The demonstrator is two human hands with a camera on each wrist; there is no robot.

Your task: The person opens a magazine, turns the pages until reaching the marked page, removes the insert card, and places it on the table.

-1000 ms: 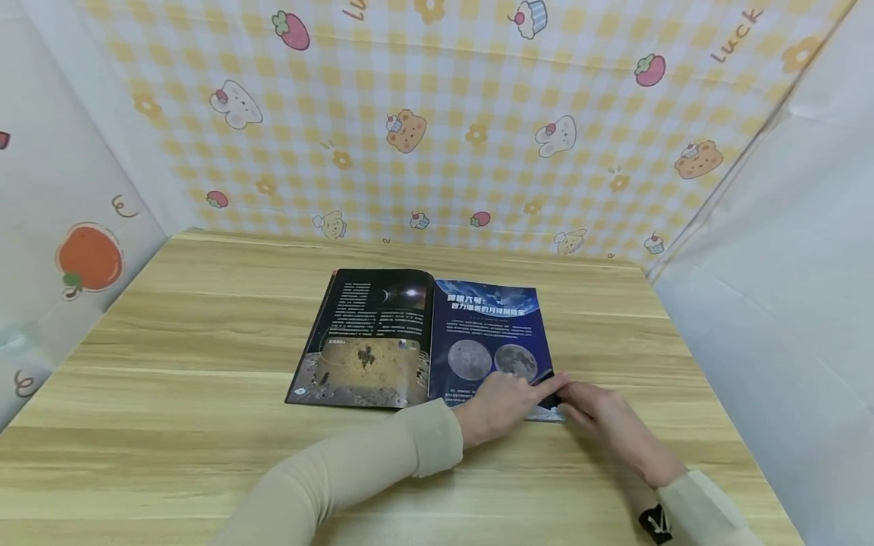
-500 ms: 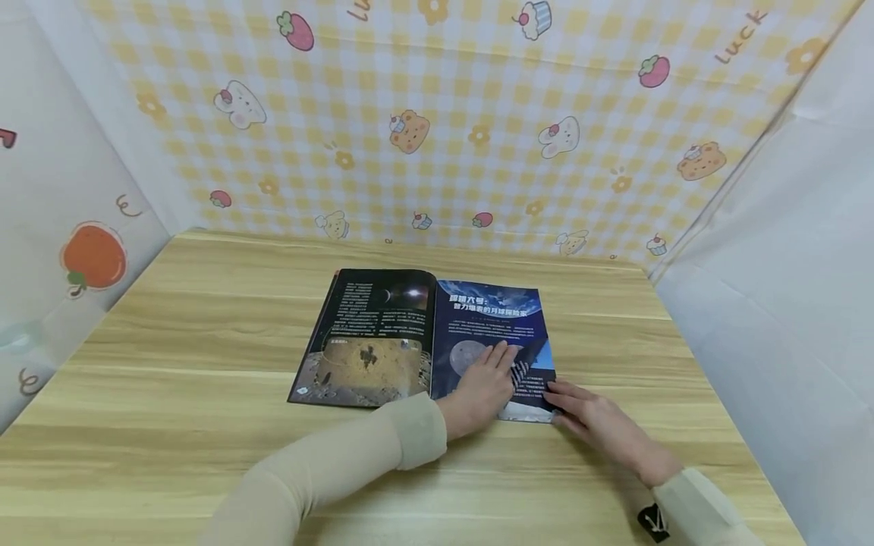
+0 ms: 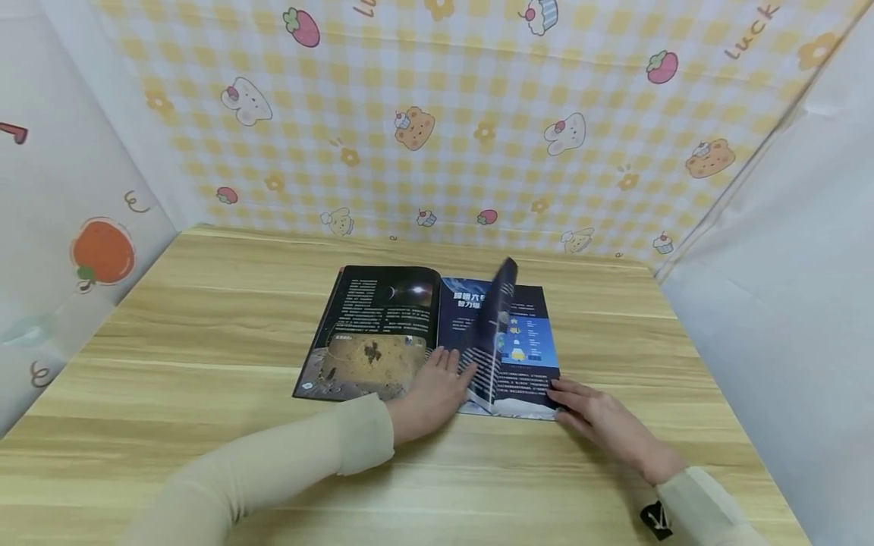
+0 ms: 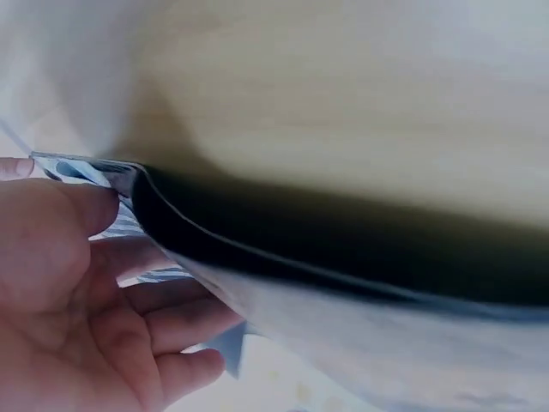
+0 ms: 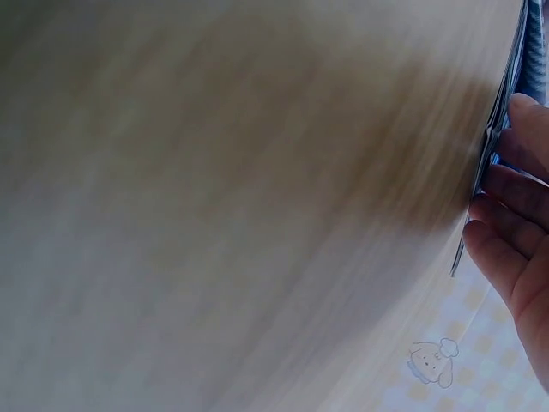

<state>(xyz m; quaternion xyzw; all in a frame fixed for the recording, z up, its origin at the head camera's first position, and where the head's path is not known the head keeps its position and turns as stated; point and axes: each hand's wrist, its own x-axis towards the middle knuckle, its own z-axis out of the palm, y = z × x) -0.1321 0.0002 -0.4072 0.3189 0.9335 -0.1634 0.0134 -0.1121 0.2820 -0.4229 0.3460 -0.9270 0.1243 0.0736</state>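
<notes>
An open magazine [image 3: 382, 303] lies on the wooden table, dark pages with space pictures and white print. One right-hand page [image 3: 488, 341] stands raised and bent, leaning leftward over the spread. At its lower part, near the spine, my left hand [image 3: 433, 390] lies with extended fingers against the paper. From the left wrist, that hand [image 4: 111, 292] shows loosely spread fingers touching the page's curved underside. My right hand [image 3: 604, 425] rests its fingertips on the magazine's lower right edge. Its fingers [image 5: 506, 184] look nearly straight there.
The wooden table [image 3: 171, 364] surrounds the magazine. A yellow checked cloth [image 3: 478, 152] with cartoon animals hangs behind. White sheets [image 3: 785, 265] rise at both sides. A small black tag [image 3: 657, 521] is beside my right sleeve.
My left hand has gone from the lower right corner leftward to near the spine. The page has lifted and bent over with it, baring the page underneath. My right hand stays by the right edge.
</notes>
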